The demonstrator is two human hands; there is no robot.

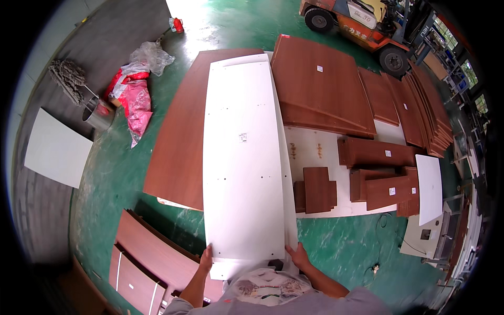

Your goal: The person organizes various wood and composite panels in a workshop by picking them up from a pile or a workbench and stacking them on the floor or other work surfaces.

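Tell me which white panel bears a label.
The long middle white panel, its near end between the left hand and right hand; the far left panel and far right panel show none.

- Two hands, one left hand (207,258) and one right hand (298,257), at the near end of the long white panel (244,157)
- Two smaller white panels, one (59,147) left of the long white panel, one (430,190) right
- One mop (68,80) and one bucket (98,114), left of it
- One forklift (362,30), beyond it to the right, two wheels (394,60) showing
- Two white bands (119,269) left of its near end
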